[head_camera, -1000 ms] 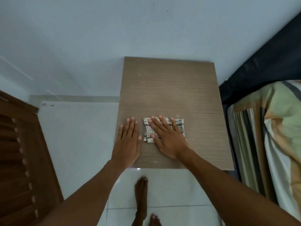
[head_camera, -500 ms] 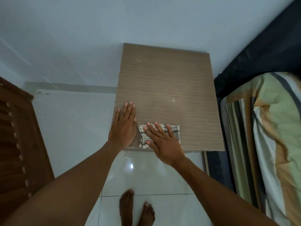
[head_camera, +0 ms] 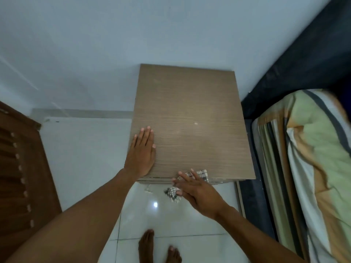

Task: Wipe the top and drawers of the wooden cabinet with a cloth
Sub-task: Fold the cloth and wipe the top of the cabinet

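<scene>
The wooden cabinet [head_camera: 190,114] stands against the pale wall, and I look down on its brown top. My left hand [head_camera: 141,154] lies flat, fingers together, on the top's front left corner. My right hand [head_camera: 197,190] is at the front edge, pressing a checked cloth [head_camera: 173,193] that hangs over the edge and down the cabinet's front. One end of the cloth shows above my fingers, the other droops below my thumb. The drawer fronts are hidden below the top.
A bed with a striped green and orange cover [head_camera: 313,168] lies close on the right, a dark panel [head_camera: 296,59] behind it. A brown louvred door [head_camera: 20,177] is at the left. My bare feet [head_camera: 157,247] stand on glossy white tiles [head_camera: 85,158].
My right hand has pulled the cloth toward me across the top and over the front edge. My left hand stayed on the left side of the top. The view backed away from the cabinet.
</scene>
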